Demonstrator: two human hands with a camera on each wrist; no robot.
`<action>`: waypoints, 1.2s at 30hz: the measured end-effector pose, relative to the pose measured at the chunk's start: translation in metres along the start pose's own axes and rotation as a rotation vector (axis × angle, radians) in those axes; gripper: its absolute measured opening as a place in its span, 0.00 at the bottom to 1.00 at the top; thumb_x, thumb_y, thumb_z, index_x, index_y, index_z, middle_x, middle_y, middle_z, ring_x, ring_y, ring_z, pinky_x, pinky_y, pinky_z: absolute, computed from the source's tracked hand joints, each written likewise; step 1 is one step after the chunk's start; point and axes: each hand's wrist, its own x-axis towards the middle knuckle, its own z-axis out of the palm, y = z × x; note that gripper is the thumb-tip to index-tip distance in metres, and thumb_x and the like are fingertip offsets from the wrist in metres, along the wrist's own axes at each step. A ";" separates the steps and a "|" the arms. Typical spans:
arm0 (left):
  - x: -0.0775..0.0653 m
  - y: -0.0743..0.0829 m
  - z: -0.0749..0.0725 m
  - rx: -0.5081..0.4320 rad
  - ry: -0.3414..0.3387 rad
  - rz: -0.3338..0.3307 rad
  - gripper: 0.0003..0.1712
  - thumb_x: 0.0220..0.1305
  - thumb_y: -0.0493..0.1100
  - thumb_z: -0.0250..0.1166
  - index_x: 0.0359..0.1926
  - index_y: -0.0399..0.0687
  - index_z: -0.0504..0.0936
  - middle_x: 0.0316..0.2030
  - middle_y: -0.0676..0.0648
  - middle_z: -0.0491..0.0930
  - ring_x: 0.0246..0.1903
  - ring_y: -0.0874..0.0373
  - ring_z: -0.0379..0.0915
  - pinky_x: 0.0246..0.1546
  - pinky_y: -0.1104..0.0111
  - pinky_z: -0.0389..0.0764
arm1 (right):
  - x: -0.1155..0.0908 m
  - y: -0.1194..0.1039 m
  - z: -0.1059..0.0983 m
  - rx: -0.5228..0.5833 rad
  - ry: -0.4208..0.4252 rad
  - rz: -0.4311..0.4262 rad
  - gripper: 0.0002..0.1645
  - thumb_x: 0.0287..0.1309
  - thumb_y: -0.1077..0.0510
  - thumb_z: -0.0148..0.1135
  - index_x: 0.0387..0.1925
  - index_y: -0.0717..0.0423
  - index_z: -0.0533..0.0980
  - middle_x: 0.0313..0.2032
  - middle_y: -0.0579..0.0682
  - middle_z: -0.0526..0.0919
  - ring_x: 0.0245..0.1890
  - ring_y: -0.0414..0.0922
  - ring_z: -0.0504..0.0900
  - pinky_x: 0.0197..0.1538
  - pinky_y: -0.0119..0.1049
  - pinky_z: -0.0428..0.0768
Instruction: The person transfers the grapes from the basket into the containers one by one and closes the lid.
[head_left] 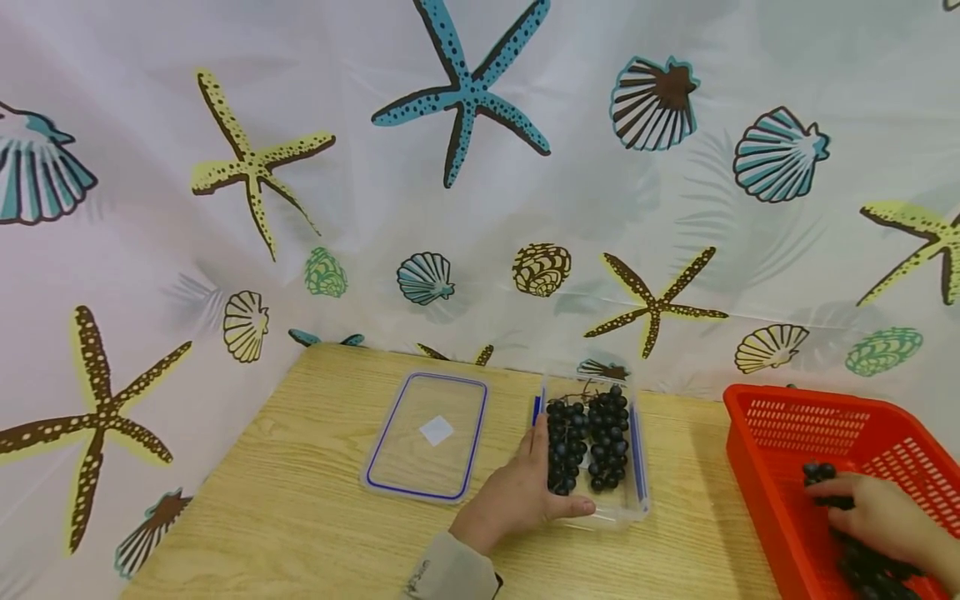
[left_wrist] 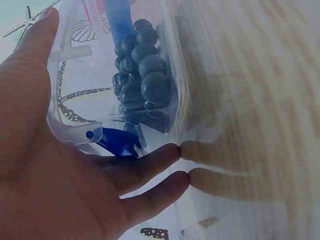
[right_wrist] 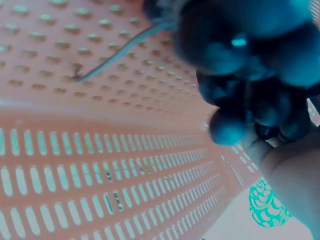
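Observation:
My left hand [head_left: 517, 483] rests against the near left corner of a clear plastic container [head_left: 600, 517], thumb along the front and fingers straight along the left side. Two bunches of dark grapes [head_left: 609, 437] lie side by side in it; the left wrist view shows grapes [left_wrist: 155, 87] through the clear wall, near a blue clip [left_wrist: 117, 141]. Inside the red basket [head_left: 780, 500] at the right, my right hand [head_left: 881, 512] grips a bunch of dark grapes [right_wrist: 240, 65]. Its bare stem [right_wrist: 120, 52] sticks out in the right wrist view. More grapes [head_left: 870, 567] lie below that hand.
A clear lid [head_left: 426, 433] with a blue seal lies flat on the wooden table [head_left: 300, 467], left of the container. Behind the table hangs a white cloth [head_left: 487, 217] printed with starfish and shells. Slotted walls [right_wrist: 100, 175] enclose the basket.

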 end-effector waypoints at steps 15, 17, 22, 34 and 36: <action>0.003 -0.003 0.002 0.010 0.013 0.004 0.76 0.51 0.77 0.67 0.81 0.55 0.26 0.79 0.39 0.38 0.37 0.42 0.81 0.23 0.60 0.73 | -0.016 -0.019 -0.035 -0.015 0.201 -0.011 0.28 0.51 0.71 0.62 0.57 0.70 0.77 0.48 0.80 0.73 0.29 0.54 0.69 0.30 0.47 0.71; 0.004 -0.003 0.001 0.018 0.017 0.010 0.76 0.52 0.77 0.67 0.81 0.54 0.26 0.79 0.39 0.38 0.38 0.42 0.80 0.24 0.60 0.74 | -0.018 -0.022 -0.038 0.003 0.225 -0.002 0.27 0.52 0.71 0.60 0.57 0.70 0.77 0.45 0.77 0.75 0.27 0.54 0.69 0.28 0.48 0.71; 0.003 -0.003 0.001 0.028 0.022 0.015 0.76 0.52 0.77 0.67 0.81 0.52 0.27 0.79 0.39 0.38 0.51 0.37 0.77 0.28 0.59 0.75 | -0.027 -0.032 -0.039 0.029 0.315 -0.008 0.27 0.55 0.71 0.55 0.59 0.73 0.75 0.45 0.76 0.71 0.17 0.46 0.61 0.22 0.40 0.63; 0.003 -0.007 0.003 0.016 0.018 0.023 0.76 0.51 0.78 0.67 0.80 0.54 0.26 0.79 0.39 0.38 0.50 0.37 0.78 0.29 0.59 0.75 | -0.048 -0.098 -0.061 0.033 0.608 -0.143 0.32 0.63 0.71 0.53 0.70 0.66 0.68 0.44 0.66 0.68 0.21 0.47 0.60 0.21 0.38 0.60; 0.003 -0.007 0.004 0.015 0.016 0.026 0.76 0.52 0.78 0.66 0.81 0.54 0.26 0.79 0.39 0.38 0.53 0.37 0.77 0.31 0.59 0.75 | -0.050 -0.111 -0.064 0.048 0.654 -0.178 0.32 0.62 0.71 0.54 0.69 0.64 0.71 0.42 0.62 0.68 0.24 0.48 0.60 0.23 0.38 0.59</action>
